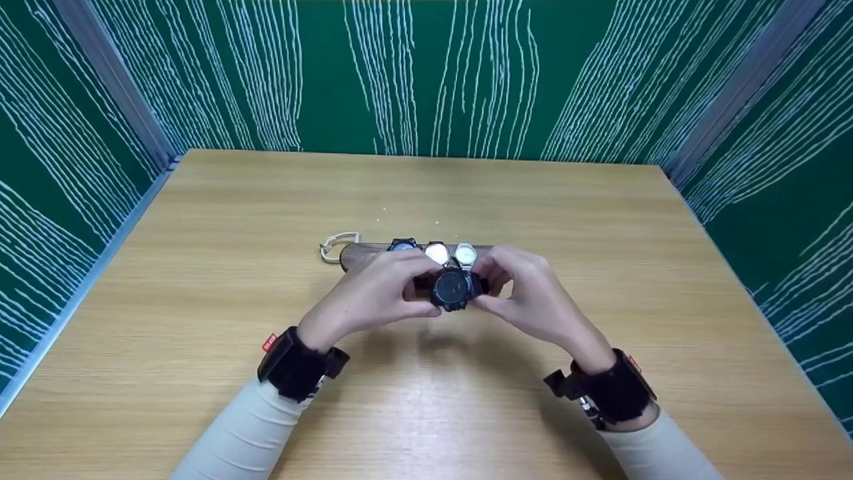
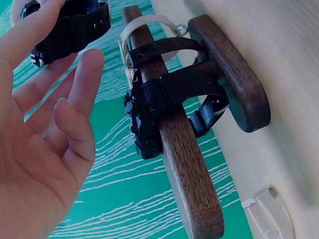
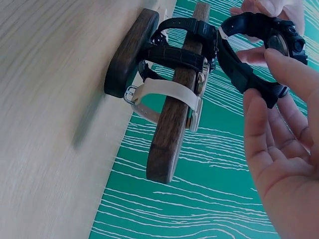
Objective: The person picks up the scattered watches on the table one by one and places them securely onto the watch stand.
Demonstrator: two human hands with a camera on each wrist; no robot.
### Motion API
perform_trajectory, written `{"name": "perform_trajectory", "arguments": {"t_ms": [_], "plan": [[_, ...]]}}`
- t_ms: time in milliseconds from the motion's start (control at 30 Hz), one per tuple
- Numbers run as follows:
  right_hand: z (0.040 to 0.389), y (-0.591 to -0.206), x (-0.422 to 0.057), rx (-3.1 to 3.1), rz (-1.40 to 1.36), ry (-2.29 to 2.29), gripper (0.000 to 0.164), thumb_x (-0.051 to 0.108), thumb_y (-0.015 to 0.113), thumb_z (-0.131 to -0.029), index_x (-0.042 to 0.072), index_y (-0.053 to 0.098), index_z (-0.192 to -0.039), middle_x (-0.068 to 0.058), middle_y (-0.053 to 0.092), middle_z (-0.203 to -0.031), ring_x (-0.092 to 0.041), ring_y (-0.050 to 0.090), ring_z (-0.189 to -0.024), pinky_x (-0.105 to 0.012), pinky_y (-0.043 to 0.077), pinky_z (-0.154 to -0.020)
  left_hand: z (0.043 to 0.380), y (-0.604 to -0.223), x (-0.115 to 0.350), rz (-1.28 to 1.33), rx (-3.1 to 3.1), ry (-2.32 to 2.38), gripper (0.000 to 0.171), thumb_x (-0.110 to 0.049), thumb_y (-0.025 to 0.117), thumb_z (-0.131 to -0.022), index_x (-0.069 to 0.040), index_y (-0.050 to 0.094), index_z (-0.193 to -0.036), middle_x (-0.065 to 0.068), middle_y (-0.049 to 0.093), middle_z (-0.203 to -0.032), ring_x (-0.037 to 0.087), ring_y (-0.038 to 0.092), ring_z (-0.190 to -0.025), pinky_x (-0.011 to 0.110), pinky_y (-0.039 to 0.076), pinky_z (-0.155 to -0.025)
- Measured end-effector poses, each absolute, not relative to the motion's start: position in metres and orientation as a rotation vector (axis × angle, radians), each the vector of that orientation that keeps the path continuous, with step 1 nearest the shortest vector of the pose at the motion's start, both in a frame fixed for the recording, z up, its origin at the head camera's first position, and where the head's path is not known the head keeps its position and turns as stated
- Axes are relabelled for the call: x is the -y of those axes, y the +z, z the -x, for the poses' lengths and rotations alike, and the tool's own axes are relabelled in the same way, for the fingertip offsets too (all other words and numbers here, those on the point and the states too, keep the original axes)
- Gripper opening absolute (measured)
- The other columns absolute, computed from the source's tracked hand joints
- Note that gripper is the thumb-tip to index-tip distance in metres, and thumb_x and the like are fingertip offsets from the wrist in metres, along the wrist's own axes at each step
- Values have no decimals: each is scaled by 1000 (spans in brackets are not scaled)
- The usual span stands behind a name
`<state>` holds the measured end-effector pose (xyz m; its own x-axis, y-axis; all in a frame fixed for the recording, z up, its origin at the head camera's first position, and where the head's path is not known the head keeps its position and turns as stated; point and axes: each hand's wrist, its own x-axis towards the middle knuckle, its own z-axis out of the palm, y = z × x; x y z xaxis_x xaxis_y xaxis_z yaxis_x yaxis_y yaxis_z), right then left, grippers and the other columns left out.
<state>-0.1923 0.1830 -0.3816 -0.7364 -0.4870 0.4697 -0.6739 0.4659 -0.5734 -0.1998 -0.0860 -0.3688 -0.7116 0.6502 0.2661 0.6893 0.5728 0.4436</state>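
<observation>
A black wristwatch [image 1: 451, 289] with a round dark dial is held up between both hands, in front of a dark wooden watch stand [image 2: 192, 179]. My left hand [image 1: 376, 293] pinches one side of it between thumb and fingers. On the other side, my right hand [image 1: 526, 293] grips the strap [image 3: 249, 74], which hangs unbuckled in the right wrist view. The stand's bar carries a chunky black watch [image 2: 149, 112], a watch on a dark leather-like strap [image 3: 172, 57] and one with a cream strap [image 3: 167, 92].
A pale strap-like loop [image 1: 338, 247] lies at the stand's left end. Small white specks [image 1: 437, 222] are scattered on the wooden table [image 1: 233, 280] behind the stand. Green panels [image 1: 333, 87] with white lines enclose the table's back and sides.
</observation>
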Motion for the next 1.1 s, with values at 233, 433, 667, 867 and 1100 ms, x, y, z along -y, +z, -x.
{"name": "perform_trajectory", "arguments": {"t_ms": [233,433,667,867,1100], "plan": [[192,-382,-182,2476,-1002,1142,34,-2,90,-80,9,66,-101,5,66,-93,-8,66,-76,-26,59,-69,201,-369,87,1158,2693,-853,39,-32,88,-89,-13,76,-121,-2,73,-113,12,63,-91,27,54,-76],[192,-382,-183,2481,-992,1135,36,-3,90,-78,9,66,-101,4,67,-93,-8,66,-78,-26,59,-69,202,-367,87,1162,2678,-852,36,-31,87,-90,-14,77,-121,-3,74,-111,11,62,-89,27,53,-75],[193,-383,-183,2454,-1034,1112,34,-3,90,-79,9,69,-104,3,67,-95,-9,66,-79,-27,59,-69,202,-366,89,1145,2653,-900,36,-25,84,-93,-15,75,-127,-1,74,-116,12,64,-91,29,54,-81],[193,-382,-183,2454,-1045,1105,33,-1,89,-81,8,70,-106,2,68,-97,-10,68,-80,-27,60,-70,203,-365,89,1117,2656,-884,38,-27,83,-94,-15,75,-129,0,76,-122,15,69,-106,35,55,-93],[194,-382,-183,2438,-1023,1096,33,1,91,-80,9,70,-103,3,68,-94,-9,67,-79,-29,59,-69,203,-363,88,1090,2640,-920,39,-27,84,-92,-14,75,-127,2,77,-121,19,72,-112,37,56,-96]]}}
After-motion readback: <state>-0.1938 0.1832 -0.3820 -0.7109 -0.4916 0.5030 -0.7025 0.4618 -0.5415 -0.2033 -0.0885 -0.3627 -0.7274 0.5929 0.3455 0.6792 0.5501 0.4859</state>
